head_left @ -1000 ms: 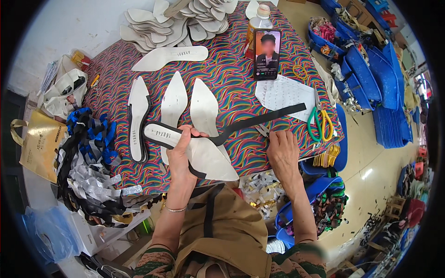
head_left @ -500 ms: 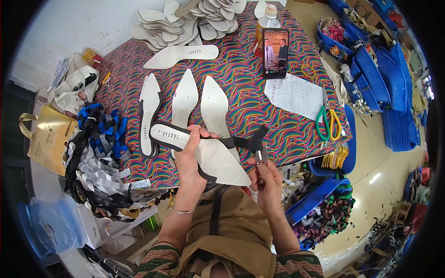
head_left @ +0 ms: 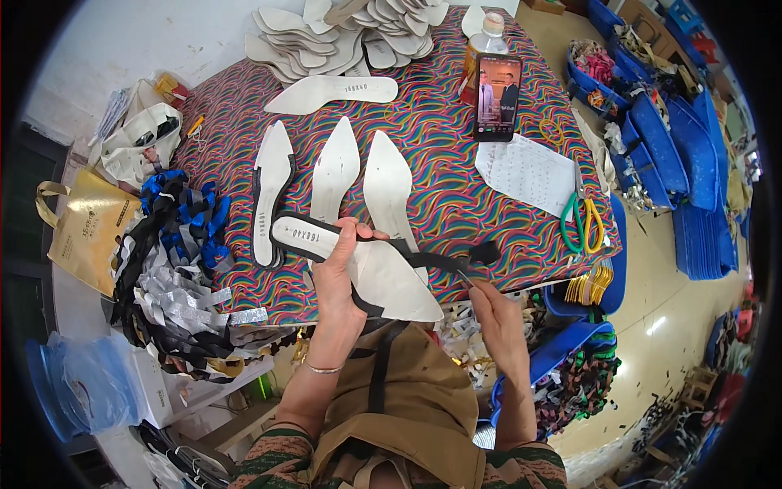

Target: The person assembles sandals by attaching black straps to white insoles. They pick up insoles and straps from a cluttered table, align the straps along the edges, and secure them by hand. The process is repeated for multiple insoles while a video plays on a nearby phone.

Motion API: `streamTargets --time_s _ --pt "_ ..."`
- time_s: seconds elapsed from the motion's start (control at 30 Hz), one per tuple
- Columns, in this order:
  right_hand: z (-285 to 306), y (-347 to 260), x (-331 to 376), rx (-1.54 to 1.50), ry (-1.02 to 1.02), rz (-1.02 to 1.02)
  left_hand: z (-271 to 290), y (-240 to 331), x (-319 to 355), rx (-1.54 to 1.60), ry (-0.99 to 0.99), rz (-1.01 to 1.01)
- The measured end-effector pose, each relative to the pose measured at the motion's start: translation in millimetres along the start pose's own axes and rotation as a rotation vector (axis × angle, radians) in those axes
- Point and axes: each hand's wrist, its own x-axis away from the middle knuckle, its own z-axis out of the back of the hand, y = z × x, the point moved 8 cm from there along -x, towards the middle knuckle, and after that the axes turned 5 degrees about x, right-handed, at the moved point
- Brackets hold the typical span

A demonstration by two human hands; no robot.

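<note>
My left hand (head_left: 336, 281) is closed around a white pointed shoe insole (head_left: 391, 281) with black edging on its heel and sides, holding it above the table's near edge. From the insole's far side a black strip (head_left: 440, 260) runs right to a loose, folded end. My right hand (head_left: 498, 318) is closed on a small metal hand tool (head_left: 465, 275), mostly hidden by the fingers; its tip meets the strip. Beyond my left hand lie an edged insole stack (head_left: 262, 212) and two white insoles, the middle one (head_left: 336, 167) and the right one (head_left: 388, 175).
A patterned cloth covers the table (head_left: 440, 163). Farther back are a pile of insoles (head_left: 342, 41), a phone (head_left: 498, 98) against a bottle (head_left: 493, 28), paper (head_left: 525, 175) and scissors (head_left: 582, 220). Strips (head_left: 175, 285) hang at the left; a blue bin (head_left: 562, 346) stands at lower right.
My right hand has moved right and slightly down, with the tool now tilted at the strip. The strip's loose end has swung right. My left hand still holds the insole.
</note>
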Motion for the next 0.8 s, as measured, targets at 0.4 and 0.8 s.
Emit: streamTargets --time_s 0.4,0.8 --pt "-4 18 2 -1.106 0.218 -0.239 6 20 -2 0.054 0.049 -0.061" --pt "-95 -23 24 -1.406 -0.202 -0.268 2 -3 10 0.068 0.038 -0.033"
